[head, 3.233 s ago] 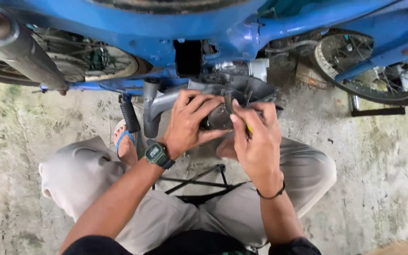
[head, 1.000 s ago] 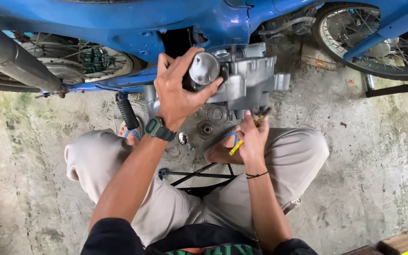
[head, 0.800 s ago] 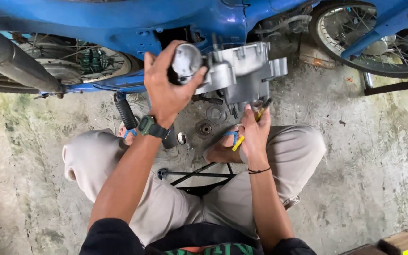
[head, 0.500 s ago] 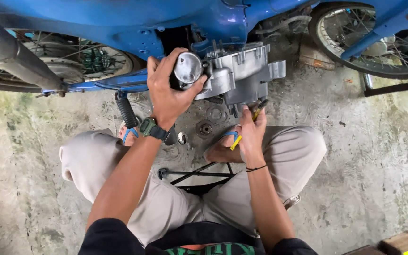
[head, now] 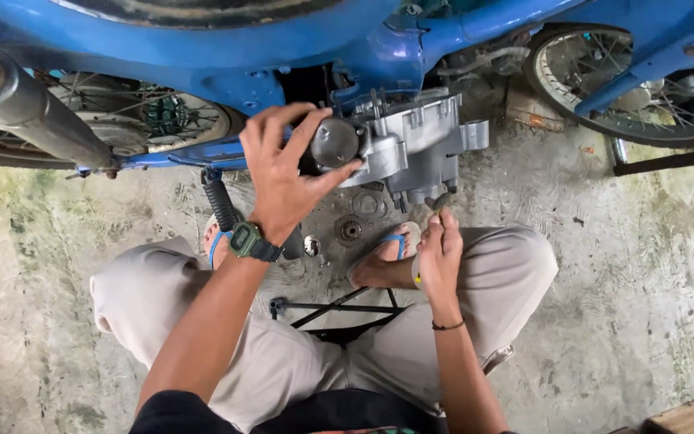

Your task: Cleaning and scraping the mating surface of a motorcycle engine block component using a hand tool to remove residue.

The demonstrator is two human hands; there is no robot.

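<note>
Round grey metal piston [head: 335, 142] sits gripped in the left hand [head: 283, 181] against the grey aluminium engine casing [head: 411, 145], not yet seated; right hand [head: 439, 253] clasps a yellow-handled tool [head: 418, 273] beside the knee.

A blue motorcycle frame [head: 202, 48], spoked wheel [head: 644, 88] and exhaust pipe [head: 26, 108] over stained concrete floor [head: 644, 265].

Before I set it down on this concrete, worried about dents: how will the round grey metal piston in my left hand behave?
The round grey metal piston looks solid, so probably heavy for its size. Its cylindrical shape would likely roll on the concrete floor. The left hand cups it with spread fingers, suggesting smooth, possibly oily sides.
</note>
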